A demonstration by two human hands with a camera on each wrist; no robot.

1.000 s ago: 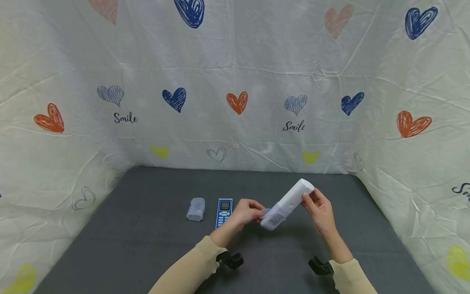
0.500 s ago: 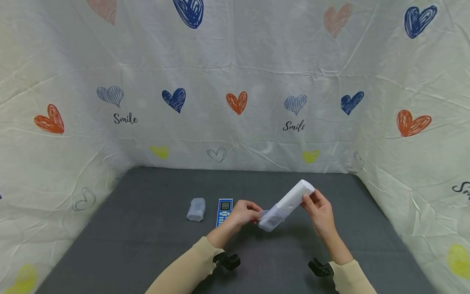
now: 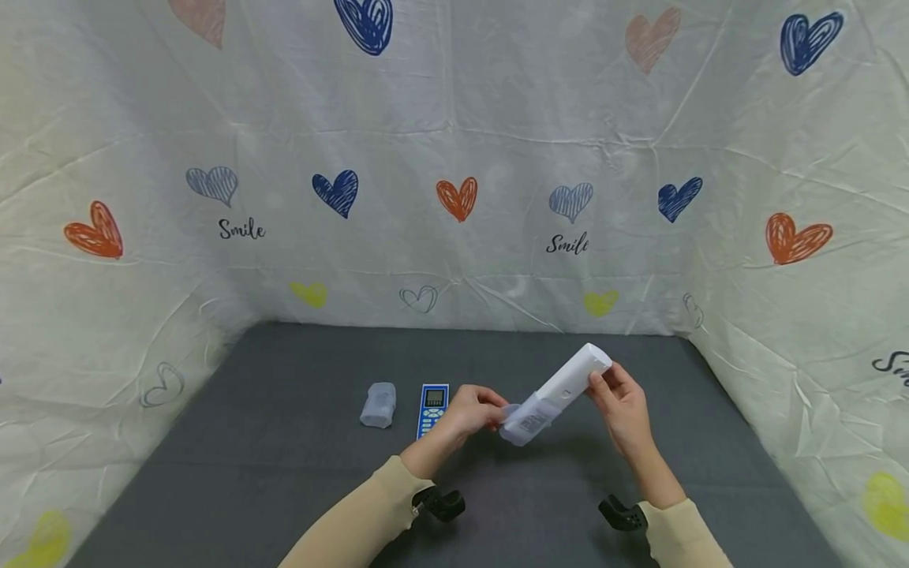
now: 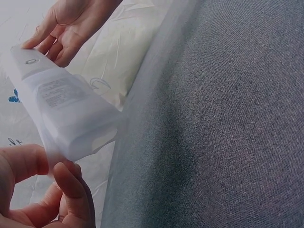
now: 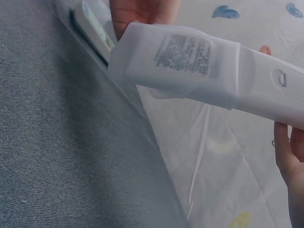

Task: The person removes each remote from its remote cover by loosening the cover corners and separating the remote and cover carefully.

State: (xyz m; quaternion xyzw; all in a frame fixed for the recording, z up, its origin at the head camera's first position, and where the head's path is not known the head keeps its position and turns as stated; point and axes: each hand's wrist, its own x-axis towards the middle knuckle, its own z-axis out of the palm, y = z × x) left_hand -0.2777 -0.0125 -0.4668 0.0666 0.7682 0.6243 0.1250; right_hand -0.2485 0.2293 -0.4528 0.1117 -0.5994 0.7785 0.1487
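Note:
A white remote control [image 3: 577, 377] is held tilted above the dark table, back side toward me. A translucent silicone sleeve [image 3: 529, 420] covers its lower half; printed label text shows through it in the right wrist view. My left hand [image 3: 472, 412] pinches a loose flap of this sleeve between thumb and fingers at the lower end. At the upper, bare end, my right hand [image 3: 625, 414] grips the remote, thumb on the near side and fingers behind. The remote's button side faces away and is hidden.
A blue remote control [image 3: 433, 401] with a small screen lies beside my left hand, partly covered by the wrist. Left of it rests another translucent sleeve [image 3: 379, 405]. Dark cloth covers the table [image 3: 298, 442]; a white heart-printed curtain [image 3: 504, 213] encloses the back and sides.
My left hand and the sleeved end have shifted slightly left since a second ago. The upper end of the remote has risen slightly to the right with my right hand in the last half second.

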